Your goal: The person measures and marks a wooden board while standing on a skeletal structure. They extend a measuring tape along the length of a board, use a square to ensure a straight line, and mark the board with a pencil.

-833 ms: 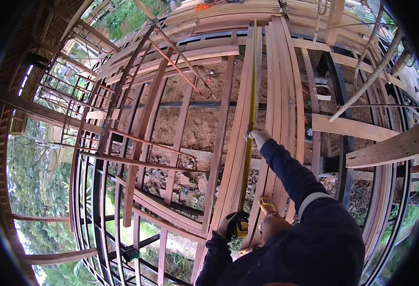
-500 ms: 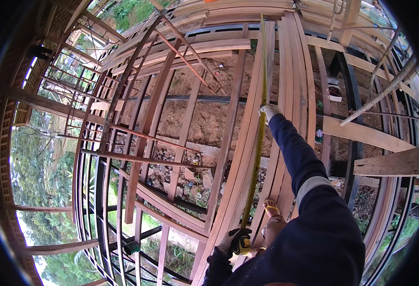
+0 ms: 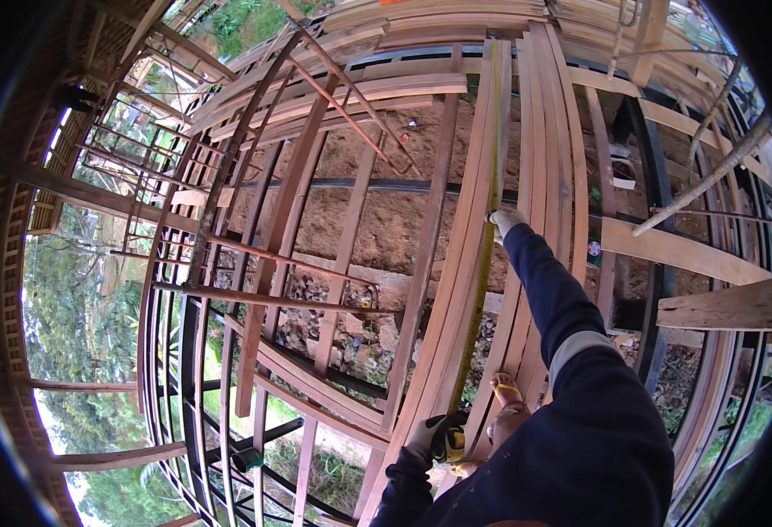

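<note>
My gloved left hand (image 3: 425, 436) is closed round a yellow-and-black tape measure (image 3: 453, 443) low in the head view. Its yellow blade (image 3: 474, 338) runs out lengthwise along a long wooden board (image 3: 443, 351). Farther up, my gloved right hand (image 3: 509, 225), arm outstretched, is closed at the blade, with its fingertips on the blade's edge. A small dark spot shows at those fingertips, too small to name. Beyond that hand the blade continues along the board toward its far end.
More long boards (image 3: 540, 158) lie side by side to the right, with my sandalled foot (image 3: 506, 388) on them. Open gaps between joists (image 3: 346, 233) show soil and rubble below. Reddish metal poles (image 3: 272, 299) stand at left. A slanting pole (image 3: 702, 180) crosses at right.
My right hand has come slightly nearer along the blade. The blade's far part, which stood out past the board's end, now lies along the board. My left hand stays on the tape measure.
</note>
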Action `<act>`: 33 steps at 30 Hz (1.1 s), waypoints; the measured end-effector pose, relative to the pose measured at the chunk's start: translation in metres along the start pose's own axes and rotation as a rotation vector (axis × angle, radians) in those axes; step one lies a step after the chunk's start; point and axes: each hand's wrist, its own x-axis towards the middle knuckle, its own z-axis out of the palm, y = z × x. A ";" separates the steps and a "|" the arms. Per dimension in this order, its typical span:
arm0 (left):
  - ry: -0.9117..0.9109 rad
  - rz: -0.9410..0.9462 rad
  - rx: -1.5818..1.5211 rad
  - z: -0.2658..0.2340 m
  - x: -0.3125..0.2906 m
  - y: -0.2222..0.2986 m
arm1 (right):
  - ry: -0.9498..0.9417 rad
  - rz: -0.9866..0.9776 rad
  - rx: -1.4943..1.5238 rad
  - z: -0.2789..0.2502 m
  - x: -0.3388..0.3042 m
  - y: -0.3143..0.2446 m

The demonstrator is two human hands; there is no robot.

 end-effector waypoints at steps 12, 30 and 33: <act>-0.022 0.021 0.022 -0.004 -0.005 -0.002 | 0.096 0.068 -0.128 -0.002 -0.011 0.031; 0.320 -0.020 0.242 -0.039 -0.089 -0.193 | -0.415 -0.133 -0.507 0.001 -0.344 0.219; 0.267 -0.048 0.114 -0.028 -0.113 -0.225 | -1.055 0.023 -0.635 0.042 -0.447 0.217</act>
